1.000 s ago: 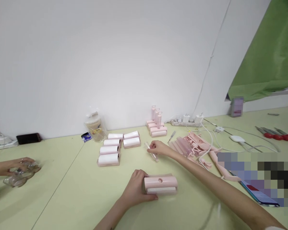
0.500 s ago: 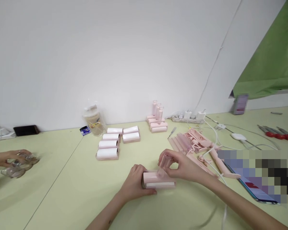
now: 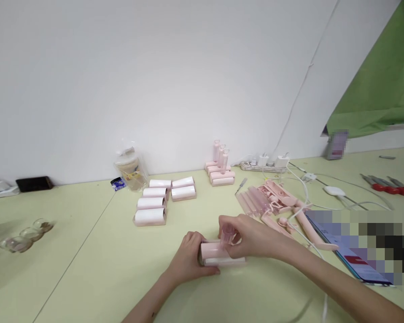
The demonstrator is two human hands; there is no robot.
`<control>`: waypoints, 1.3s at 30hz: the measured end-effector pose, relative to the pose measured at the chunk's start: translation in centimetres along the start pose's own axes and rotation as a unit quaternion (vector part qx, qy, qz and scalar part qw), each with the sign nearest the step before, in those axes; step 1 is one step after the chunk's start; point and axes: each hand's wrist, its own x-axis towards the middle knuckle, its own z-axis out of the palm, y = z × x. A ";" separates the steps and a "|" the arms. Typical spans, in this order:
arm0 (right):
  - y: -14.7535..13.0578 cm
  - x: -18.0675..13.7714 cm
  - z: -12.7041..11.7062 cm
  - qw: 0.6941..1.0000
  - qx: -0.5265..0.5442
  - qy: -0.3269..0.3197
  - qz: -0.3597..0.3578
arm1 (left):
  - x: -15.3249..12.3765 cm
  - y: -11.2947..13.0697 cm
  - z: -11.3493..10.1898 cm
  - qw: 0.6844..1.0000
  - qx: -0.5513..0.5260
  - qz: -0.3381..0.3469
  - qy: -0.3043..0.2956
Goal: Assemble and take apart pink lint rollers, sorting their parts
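Note:
My left hand (image 3: pixel 187 259) is closed around the left end of a pink lint roller (image 3: pixel 212 250), whose white paper shows along its lower front. From the roller's top rises a short clear pink handle tube (image 3: pixel 227 232), gripped between the fingers and thumb of my right hand (image 3: pixel 254 235). The tube's base is partly behind my right thumb, so I cannot tell how firmly it sits. To the right lie several loose clear pink tubes (image 3: pixel 252 200) and pink plastic handle parts (image 3: pixel 279 194).
Several white paper rolls in pink covers (image 3: pixel 151 216) stand left of centre. Near the wall are lint rollers with upright handles (image 3: pixel 223 175), a bagged drink cup (image 3: pixel 130 170) and a power strip (image 3: pixel 263 167). White cables (image 3: pixel 305 190) cross the right side, near a phone (image 3: pixel 353 255).
My right hand has shifted slightly left and lower on the tube, which now stands more upright. My left hand stays on the roller. The co-worker's hand has withdrawn from the clear round objects at left.

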 end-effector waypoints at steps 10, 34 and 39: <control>2.9 -3.1 -0.3 0.997 0.068 0.030 0.034 | 0.1 -0.1 -0.3 0.999 -0.009 -0.032 -0.002; 9.1 -6.3 -5.9 0.946 -0.140 0.235 0.174 | 4.6 7.6 -1.0 0.925 -0.378 0.037 0.027; 2.9 -4.5 -4.7 0.966 0.180 0.187 0.019 | 5.4 7.0 0.8 0.898 -0.436 0.027 0.042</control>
